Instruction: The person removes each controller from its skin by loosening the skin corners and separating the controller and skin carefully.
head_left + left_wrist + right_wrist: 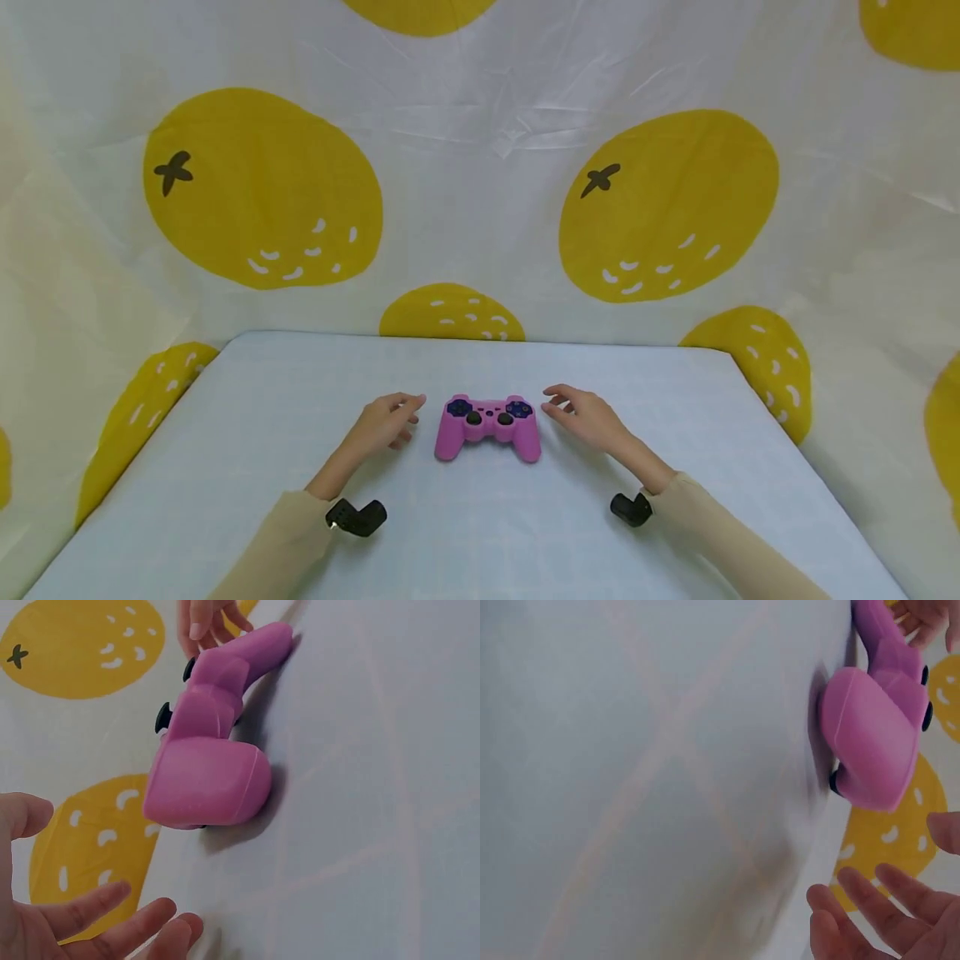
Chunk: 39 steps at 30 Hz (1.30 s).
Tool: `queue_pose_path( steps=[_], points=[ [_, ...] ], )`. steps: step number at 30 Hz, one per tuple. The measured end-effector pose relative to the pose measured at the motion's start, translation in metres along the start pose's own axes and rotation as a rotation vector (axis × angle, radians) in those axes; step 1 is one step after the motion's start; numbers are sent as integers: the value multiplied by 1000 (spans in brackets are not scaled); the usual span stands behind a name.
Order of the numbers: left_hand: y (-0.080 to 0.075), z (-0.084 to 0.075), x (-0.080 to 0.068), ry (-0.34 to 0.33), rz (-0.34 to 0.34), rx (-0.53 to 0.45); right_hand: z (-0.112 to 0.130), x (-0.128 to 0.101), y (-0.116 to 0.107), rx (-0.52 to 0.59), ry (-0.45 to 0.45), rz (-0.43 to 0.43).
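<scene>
A pink game controller (488, 428) with black thumbsticks and dark button pads lies on the pale tabletop, its two grips toward the person. To its left, my left hand (386, 422) hovers with loosely bent fingers and holds nothing. On the other side is my right hand (588, 418), its fingers relaxed and pointing at the controller, with a small gap between. The left wrist view shows the controller (210, 776) from its side, beyond the spread fingers (112, 922). From the right wrist, the controller (874, 742) appears above the parted fingers (885, 907).
The table (480, 533) has a light cloth with faint lines. Behind and around it hangs a white curtain (480, 192) printed with large yellow fruits. A black wrist camera (356, 517) sits at the left sleeve and another black camera (632, 509) at the right.
</scene>
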State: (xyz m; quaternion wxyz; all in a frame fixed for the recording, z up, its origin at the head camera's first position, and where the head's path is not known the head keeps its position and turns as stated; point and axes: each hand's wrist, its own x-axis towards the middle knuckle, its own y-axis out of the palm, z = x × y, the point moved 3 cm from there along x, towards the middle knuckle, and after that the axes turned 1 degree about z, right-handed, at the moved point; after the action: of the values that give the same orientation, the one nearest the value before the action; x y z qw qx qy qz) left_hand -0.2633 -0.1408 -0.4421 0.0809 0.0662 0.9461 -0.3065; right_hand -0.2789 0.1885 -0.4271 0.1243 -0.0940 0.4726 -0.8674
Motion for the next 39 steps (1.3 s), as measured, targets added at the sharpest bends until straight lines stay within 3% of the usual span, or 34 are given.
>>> queue_pose_path(
  steps=[5,11,19,33,39],
  points=[
    [4,-3,2,-27,7,-48,-3,5,4,108,29,52],
    [9,-7,7,-27,15,-37,-5,10,9,285,99,135],
    [18,-11,17,-42,103,-44,0,13,11,441,143,207],
    [26,-11,27,-95,195,-86,6,15,24,592,180,252],
    [30,-8,30,-107,207,-124,6,14,26,611,236,228]
  ],
)
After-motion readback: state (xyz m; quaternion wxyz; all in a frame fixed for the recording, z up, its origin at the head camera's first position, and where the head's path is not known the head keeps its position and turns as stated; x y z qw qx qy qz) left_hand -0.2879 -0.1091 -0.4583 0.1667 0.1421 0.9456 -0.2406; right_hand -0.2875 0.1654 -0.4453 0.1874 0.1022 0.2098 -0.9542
